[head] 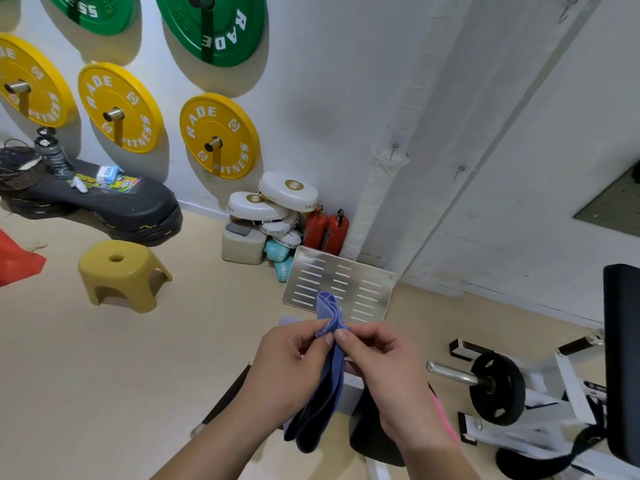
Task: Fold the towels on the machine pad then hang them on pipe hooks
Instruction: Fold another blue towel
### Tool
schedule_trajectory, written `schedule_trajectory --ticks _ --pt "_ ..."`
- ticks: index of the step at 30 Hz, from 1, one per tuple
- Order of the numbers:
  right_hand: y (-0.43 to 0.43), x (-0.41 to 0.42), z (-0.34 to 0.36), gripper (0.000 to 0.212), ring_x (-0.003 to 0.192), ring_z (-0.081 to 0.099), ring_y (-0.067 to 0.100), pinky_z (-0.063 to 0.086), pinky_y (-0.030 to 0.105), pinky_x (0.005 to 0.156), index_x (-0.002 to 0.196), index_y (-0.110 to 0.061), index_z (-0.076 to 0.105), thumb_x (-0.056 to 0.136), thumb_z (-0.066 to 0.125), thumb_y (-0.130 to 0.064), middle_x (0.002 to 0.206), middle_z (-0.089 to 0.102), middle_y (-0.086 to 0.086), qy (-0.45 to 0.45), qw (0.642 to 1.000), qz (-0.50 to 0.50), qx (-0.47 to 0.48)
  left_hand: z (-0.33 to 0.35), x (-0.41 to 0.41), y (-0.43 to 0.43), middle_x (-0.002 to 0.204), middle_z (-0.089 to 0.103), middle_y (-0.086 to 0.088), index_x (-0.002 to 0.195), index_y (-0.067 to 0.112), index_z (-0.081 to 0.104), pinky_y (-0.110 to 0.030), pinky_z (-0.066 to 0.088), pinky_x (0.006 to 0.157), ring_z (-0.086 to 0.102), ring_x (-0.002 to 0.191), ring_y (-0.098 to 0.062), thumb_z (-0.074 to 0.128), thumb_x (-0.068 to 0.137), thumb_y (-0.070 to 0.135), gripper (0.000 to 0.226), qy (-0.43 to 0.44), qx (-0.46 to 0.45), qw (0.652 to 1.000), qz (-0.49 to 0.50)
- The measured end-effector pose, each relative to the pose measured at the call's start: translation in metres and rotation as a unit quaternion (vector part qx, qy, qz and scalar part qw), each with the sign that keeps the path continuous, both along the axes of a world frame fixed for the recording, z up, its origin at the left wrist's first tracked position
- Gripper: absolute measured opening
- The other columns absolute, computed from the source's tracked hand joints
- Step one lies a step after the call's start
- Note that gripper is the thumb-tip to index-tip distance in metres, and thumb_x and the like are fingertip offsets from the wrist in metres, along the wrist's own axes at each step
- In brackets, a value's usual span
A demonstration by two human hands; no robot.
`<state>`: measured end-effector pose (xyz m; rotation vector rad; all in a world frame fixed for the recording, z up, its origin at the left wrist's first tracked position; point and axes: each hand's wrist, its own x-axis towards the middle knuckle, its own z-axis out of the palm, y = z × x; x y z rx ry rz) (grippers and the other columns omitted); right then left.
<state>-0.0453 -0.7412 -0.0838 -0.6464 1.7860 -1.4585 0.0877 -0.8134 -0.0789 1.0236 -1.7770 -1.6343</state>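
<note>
A folded blue-purple towel (pixel 320 400) hangs in front of me in several layers. My left hand (pixel 291 362) and my right hand (pixel 377 362) pinch its top edge side by side, thumbs nearly touching, and a corner of the towel sticks up above them. A white wrapped pipe (pixel 377 188) runs up the wall corner behind, with small metal hooks (pixel 394 147) (pixel 460 169) on it and beside it. Below my hands a black machine pad (pixel 370 434) shows partly, and a strip of pink cloth (pixel 446 420) peeks out behind my right wrist.
A slotted metal plate (pixel 360 282) leans at the pipe's foot, beside two red extinguishers (pixel 327 230) and white boxing pads (pixel 277 202). A yellow stool (pixel 119 271) stands on the floor at left. A white machine with a black weight plate (pixel 497 388) fills the right.
</note>
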Motion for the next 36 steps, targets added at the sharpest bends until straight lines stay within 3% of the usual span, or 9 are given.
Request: schedule_trajectory --ticks 4,12,15,17,22,25,29,32,36 --pt "0.003 0.003 -0.001 0.007 0.092 0.078 0.027 0.062 0.044 0.088 0.085 -0.019 0.083 0.086 0.081 -0.012 0.089 0.081 0.008 0.005 1.0 0.007 -0.014 -0.002 -0.001 0.004 0.09 0.08 0.011 0.101 0.035 0.08 -0.034 0.061 0.085 0.075 0.089 -0.006 0.054 0.103 0.015 0.033 -0.019 -0.017 1.0 0.002" --pt "0.016 0.003 0.007 0.027 0.107 0.075 0.022 0.056 0.048 0.103 0.107 -0.023 0.081 0.095 0.061 -0.011 0.107 0.079 0.005 -0.042 0.995 0.087 0.006 -0.007 -0.003 0.003 0.092 0.08 0.013 0.102 0.035 0.079 -0.038 0.062 0.087 0.076 0.09 -0.005 0.069 0.092 0.012 0.027 -0.015 -0.017 1.0 0.012" --pt "0.02 -0.005 0.011 0.032 0.11 0.065 0.004 0.055 0.02 0.092 0.099 -0.031 0.082 0.095 0.064 -0.005 0.113 0.065 -0.013 0.118 0.988 0.09 0.036 -0.008 0.001 -0.005 0.097 0.081 0.012 0.106 0.03 0.081 -0.033 0.06 0.093 0.075 0.096 -0.005 0.062 0.096 0.002 0.035 -0.015 -0.021 0.999 -0.036" --pt "0.023 -0.014 0.015 0.033 0.114 0.056 -0.002 0.051 0.014 0.085 0.105 -0.042 0.077 0.093 0.069 -0.012 0.117 0.051 -0.022 0.229 0.965 0.115 0.053 -0.008 0.003 -0.009 0.099 0.08 0.01 0.105 0.03 0.081 -0.034 0.06 0.094 0.075 0.097 -0.006 0.059 0.098 0.001 0.036 -0.027 -0.032 0.998 -0.054" --pt "0.024 -0.029 0.02 0.051 0.137 0.041 -0.01 0.033 0.014 0.112 0.133 -0.044 0.062 0.087 0.08 -0.033 0.134 0.056 -0.031 0.321 0.922 0.208 0.065 -0.001 0.002 -0.006 0.104 0.077 0.017 0.111 0.034 0.075 -0.015 0.053 0.088 0.07 0.1 0.0 0.055 0.101 0.006 0.036 -0.031 -0.085 0.983 -0.163" --pt "0.024 -0.033 0.026 0.031 0.113 0.062 -0.005 0.047 0.012 0.095 0.113 -0.04 0.075 0.086 0.082 -0.029 0.109 0.071 -0.026 0.286 0.936 0.201 0.049 -0.003 -0.002 -0.006 0.105 0.077 0.014 0.113 0.034 0.07 -0.019 0.054 0.09 0.07 0.103 -0.001 0.058 0.102 0.011 0.029 -0.007 -0.074 0.985 -0.159" --pt "0.027 -0.035 0.024 0.005 0.089 0.066 0.001 0.049 0.012 0.076 0.091 -0.036 0.079 0.088 0.079 -0.032 0.089 0.073 -0.018 0.296 0.935 0.182 0.07 -0.019 -0.003 -0.009 0.083 0.07 -0.004 0.103 0.035 0.06 -0.034 0.059 0.078 0.065 0.075 -0.007 0.07 0.091 0.012 0.028 0.001 -0.054 0.992 -0.113" --pt "0.028 -0.034 0.019 0.007 0.079 0.067 0.009 0.056 0.025 0.074 0.088 -0.033 0.071 0.095 0.071 -0.033 0.084 0.071 -0.009 0.246 0.952 0.163 0.076 -0.034 -0.003 -0.01 0.084 0.067 0.005 0.106 0.037 0.061 -0.024 0.055 0.071 0.064 0.075 -0.011 0.071 0.083 0.018 0.032 -0.04 -0.055 0.979 -0.191" --pt "0.026 -0.045 0.016 0.013 0.082 0.065 0.02 0.055 0.04 0.075 0.093 -0.033 0.06 0.102 0.057 -0.041 0.086 0.066 -0.001 0.24 0.964 0.08 0.08 -0.061 -0.003 -0.007 0.07 0.055 0.012 0.079 0.023 0.058 -0.026 0.043 0.064 0.05 0.064 -0.007 0.07 0.079 0.025 0.011 -0.141 -0.063 0.955 -0.252"
